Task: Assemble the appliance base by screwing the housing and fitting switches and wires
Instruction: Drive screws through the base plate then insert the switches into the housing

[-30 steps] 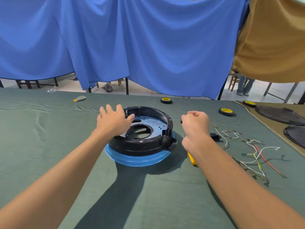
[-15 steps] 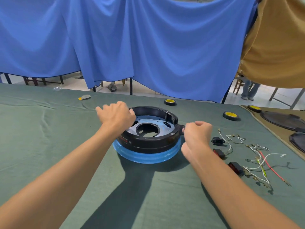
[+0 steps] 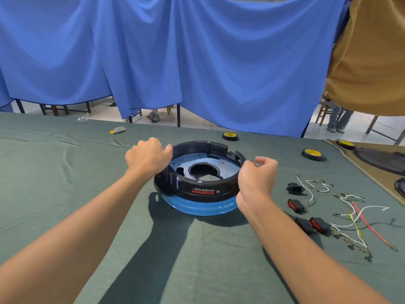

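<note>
The housing (image 3: 203, 190), a black ring with a red label over a blue plate and a blue base ring, stands on the green cloth at the centre. My left hand (image 3: 149, 160) grips its left rim with curled fingers. At the right rim my right hand (image 3: 257, 178) is curled, its thumb and forefinger pinching a small part (image 3: 252, 163) too tiny to identify. Right of the housing lie red rocker switches (image 3: 295, 205), a black socket (image 3: 294, 188) and loose wires (image 3: 359, 213).
Yellow-cored tape rolls (image 3: 230, 136) (image 3: 312, 153) sit behind the housing. A small cutter (image 3: 118, 129) lies at the far left. Dark discs (image 3: 381, 159) rest on a tan cloth at the right edge. Blue curtains hang beyond the table, with a person's legs (image 3: 337, 119) behind.
The housing has been turned, so its red label now faces me. My left hand went from lying flat on the rim to gripping it. My right hand moved to the right rim.
</note>
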Demonstrator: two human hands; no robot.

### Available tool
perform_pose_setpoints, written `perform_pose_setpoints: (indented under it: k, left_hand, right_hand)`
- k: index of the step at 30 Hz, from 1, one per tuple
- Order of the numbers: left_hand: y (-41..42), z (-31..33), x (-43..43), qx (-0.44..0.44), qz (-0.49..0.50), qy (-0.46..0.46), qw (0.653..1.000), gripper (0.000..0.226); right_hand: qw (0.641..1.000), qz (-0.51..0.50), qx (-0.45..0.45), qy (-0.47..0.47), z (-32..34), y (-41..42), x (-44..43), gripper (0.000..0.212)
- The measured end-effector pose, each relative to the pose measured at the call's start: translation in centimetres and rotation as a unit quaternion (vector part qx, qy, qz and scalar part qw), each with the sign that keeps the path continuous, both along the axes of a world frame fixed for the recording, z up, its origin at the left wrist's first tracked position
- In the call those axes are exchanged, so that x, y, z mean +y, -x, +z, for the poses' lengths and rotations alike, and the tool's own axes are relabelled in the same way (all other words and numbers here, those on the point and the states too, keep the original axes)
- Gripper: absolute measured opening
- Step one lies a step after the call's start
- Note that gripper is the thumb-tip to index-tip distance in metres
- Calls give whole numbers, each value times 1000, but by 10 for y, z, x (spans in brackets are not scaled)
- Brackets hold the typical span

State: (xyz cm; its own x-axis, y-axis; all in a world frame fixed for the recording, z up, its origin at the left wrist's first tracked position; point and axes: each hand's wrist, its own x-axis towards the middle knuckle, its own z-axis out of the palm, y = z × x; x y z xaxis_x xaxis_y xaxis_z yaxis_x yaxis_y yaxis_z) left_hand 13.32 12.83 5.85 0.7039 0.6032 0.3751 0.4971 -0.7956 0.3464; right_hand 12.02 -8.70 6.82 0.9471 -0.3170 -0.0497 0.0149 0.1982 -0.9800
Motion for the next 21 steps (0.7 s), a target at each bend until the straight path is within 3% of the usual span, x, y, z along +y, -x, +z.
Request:
perform_pose_setpoints:
  k: [2, 4, 7, 9, 14, 16, 18, 21]
  left_hand:
    - [-2, -2, -1, -20, -8, 6, 1000, 44]
    - [-3, -8, -4, -37, -76, 63, 994, 46]
    - [0, -11, -15, -24, -223, 187, 956, 50]
    - [3, -12, -22, -2, -265, 212, 941, 46]
    - [10, -15, -21, -36, -260, 117, 958, 46]
    - [7, -20, -15, -18, -255, 75, 964, 51]
    - [5, -26, -14, 1, -277, 88, 957, 55]
    - [6, -35, -22, -49, -286, 137, 947, 59]
  right_hand:
    - [1000, -6, -8, 6, -10, 2, -2, 20]
    - [999, -3, -37, 7, -18, 6, -1, 24]
    - [997, -2, -69, 25, -20, 1, 0, 28]
    - [996, 8, -82, 45, -18, -6, -3, 23]
    - [997, -33, -64, 17, -20, -15, -19, 25]
    - [997, -4, -70, -18, -23, -8, -15, 27]
    - [995, 35, -87, -34, -25, -2, -7, 29]
    - [993, 51, -101, -22, -20, -5, -2, 28]
